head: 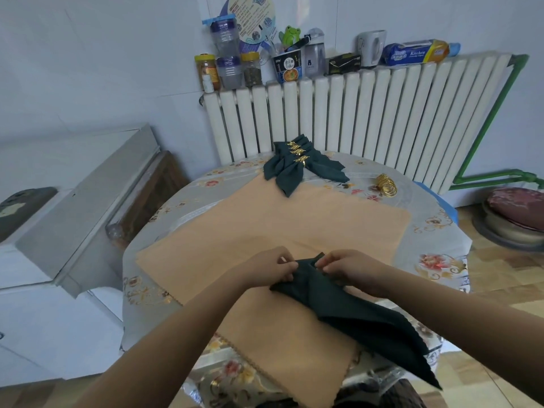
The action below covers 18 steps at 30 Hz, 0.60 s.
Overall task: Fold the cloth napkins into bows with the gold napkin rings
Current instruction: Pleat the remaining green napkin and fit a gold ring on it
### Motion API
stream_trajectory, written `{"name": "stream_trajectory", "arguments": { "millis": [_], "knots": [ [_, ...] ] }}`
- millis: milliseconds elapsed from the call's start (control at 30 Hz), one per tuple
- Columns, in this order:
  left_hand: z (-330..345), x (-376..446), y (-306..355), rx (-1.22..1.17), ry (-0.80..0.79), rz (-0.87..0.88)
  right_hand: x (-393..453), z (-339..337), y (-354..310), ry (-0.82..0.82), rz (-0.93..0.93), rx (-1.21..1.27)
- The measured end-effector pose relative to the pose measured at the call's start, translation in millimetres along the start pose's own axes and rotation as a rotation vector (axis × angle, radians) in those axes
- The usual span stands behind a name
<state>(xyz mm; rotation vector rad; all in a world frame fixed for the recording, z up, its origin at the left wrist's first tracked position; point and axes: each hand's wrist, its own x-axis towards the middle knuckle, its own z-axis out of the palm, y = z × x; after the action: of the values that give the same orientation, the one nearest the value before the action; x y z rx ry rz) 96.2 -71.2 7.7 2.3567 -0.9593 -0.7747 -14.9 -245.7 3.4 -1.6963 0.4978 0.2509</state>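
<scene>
A dark green cloth napkin lies folded in pleats on the orange cloth, running from the middle of the table down to the near right edge. My left hand pinches its far end from the left. My right hand pinches the same end from the right. At the far side of the table lies a pile of finished green napkin bows, each held by a gold napkin ring. Several loose gold napkin rings lie to the right of that pile.
The round table has a floral cover. Behind it stands a white radiator with jars, bottles and boxes on top. A grey cabinet stands to the left. A cushioned stool is at the right.
</scene>
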Motion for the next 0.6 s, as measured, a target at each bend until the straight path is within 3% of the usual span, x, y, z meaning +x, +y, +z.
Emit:
{"name": "stream_trajectory", "arguments": {
  "millis": [200,334,400,467,534,601],
  "knots": [
    [-6,-5,11,-0.056,-0.104,-0.046,-8,15,14,-0.135,-0.295,-0.555],
    [-4,-7,9,0.123,-0.104,-0.003,-6,33,32,-0.073,-0.385,-0.809],
    [0,-9,8,0.133,-0.082,0.004,-7,33,32,-0.082,-0.411,-0.833],
    [5,-9,7,0.138,-0.052,0.018,-7,27,24,-0.046,-0.447,-0.694],
    [9,-10,9,0.231,-0.009,0.031,-4,17,16,0.074,-0.486,-0.586],
    [15,-10,12,0.345,0.029,0.023,4,9,11,0.175,-0.506,-0.687]
  ]
}}
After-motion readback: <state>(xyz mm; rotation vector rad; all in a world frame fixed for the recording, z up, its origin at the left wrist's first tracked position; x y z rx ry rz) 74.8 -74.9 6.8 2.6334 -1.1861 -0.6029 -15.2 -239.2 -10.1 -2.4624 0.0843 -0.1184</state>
